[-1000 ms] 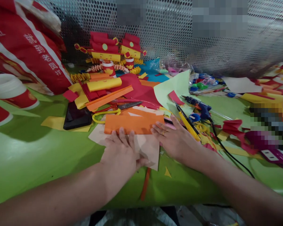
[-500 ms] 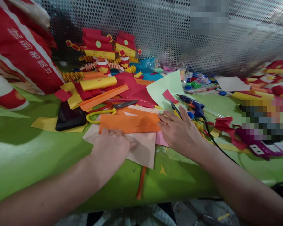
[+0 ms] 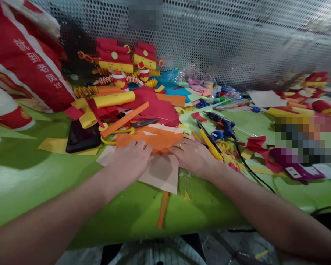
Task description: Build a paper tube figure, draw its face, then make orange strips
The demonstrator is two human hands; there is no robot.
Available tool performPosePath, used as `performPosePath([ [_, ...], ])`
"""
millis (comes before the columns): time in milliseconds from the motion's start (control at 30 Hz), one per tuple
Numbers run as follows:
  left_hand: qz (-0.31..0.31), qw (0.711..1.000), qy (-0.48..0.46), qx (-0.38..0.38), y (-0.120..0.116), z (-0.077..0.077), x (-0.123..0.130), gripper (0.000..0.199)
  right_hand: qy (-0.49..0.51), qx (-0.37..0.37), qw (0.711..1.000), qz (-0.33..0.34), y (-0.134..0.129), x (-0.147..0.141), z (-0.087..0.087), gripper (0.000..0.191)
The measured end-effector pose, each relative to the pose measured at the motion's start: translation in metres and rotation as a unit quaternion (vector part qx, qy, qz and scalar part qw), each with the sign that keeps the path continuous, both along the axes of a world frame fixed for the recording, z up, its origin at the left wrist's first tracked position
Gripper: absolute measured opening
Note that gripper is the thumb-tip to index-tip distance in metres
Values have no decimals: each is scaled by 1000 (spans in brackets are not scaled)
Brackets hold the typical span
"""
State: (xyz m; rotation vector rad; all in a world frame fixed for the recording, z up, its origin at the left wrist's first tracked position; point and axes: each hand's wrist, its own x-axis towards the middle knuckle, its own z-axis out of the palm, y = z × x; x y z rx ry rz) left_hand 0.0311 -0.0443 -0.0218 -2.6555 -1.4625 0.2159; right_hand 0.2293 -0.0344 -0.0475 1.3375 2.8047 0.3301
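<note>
A wide orange paper strip (image 3: 151, 141) lies across a pale pinkish sheet (image 3: 162, 175) in front of me. My left hand (image 3: 132, 156) has its fingers bent over the strip's near left edge. Around the right end of the strip, the fingers of my right hand (image 3: 191, 154) are closed; the thumb is hidden. Just behind the strip are scissors with yellow handles (image 3: 118, 133) and dark blades. To the right of my right hand lies a yellow utility knife (image 3: 212, 145). A narrow orange paper strip (image 3: 163, 210) rests near the table's front edge.
A black phone (image 3: 83, 137) lies left of the papers. At the back stand paper figures (image 3: 114, 62) in red hats, beside a red bag (image 3: 30, 59). A paper cup (image 3: 9, 110) stands far left. The blue glue gun (image 3: 223, 123) trails a black cord on the right.
My right hand has moved left and nearer, onto the orange strip's right end. My left hand has shifted slightly up onto the strip. The raised pale green sheet now lies low, and the utility knife is uncovered.
</note>
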Motion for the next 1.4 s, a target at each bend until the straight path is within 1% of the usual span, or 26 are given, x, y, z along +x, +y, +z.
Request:
performPosePath([
  [133, -15, 1000, -25, 9, 8, -5, -8, 24, 20, -11, 1000, -14, 7, 3, -1, 29],
  [200, -30, 999, -33, 23, 12, -9, -12, 25, 30, -22, 999, -36, 8, 4, 0, 28],
  [267, -26, 998, -37, 34, 16, -10, -16, 27, 41, -41, 996, -62, 10, 5, 1, 27],
  [333, -1, 999, -40, 27, 21, -9, -18, 27, 65, -60, 992, -87, 11, 6, 1, 28],
  [500, 63, 997, -24, -31, 27, 1, -16, 31, 129, -72, 979, -141, 17, 8, -3, 30],
  [600, 90, 994, -33, -46, 28, 3, -14, 31, 129, -71, 976, -162, 18, 6, -4, 30],
  [733, 126, 990, -37, -59, 29, 3, -14, 31, 111, -77, 973, -186, 17, 1, -1, 30],
  [867, 131, 990, -28, -52, 29, 4, -12, 31, 91, -84, 973, -196, 16, -3, 3, 28],
  [1067, 134, 990, -23, -39, 28, 5, -11, 27, 99, -83, 972, -196, 16, -5, 3, 25],
  [1267, 112, 994, -6, 8, 29, -3, -14, 22, 85, -89, 972, -201, 17, -5, 2, 25],
  [1400, 90, 995, -2, 41, 30, -7, -16, 21, 64, -58, 978, -190, 16, -5, 1, 26],
])
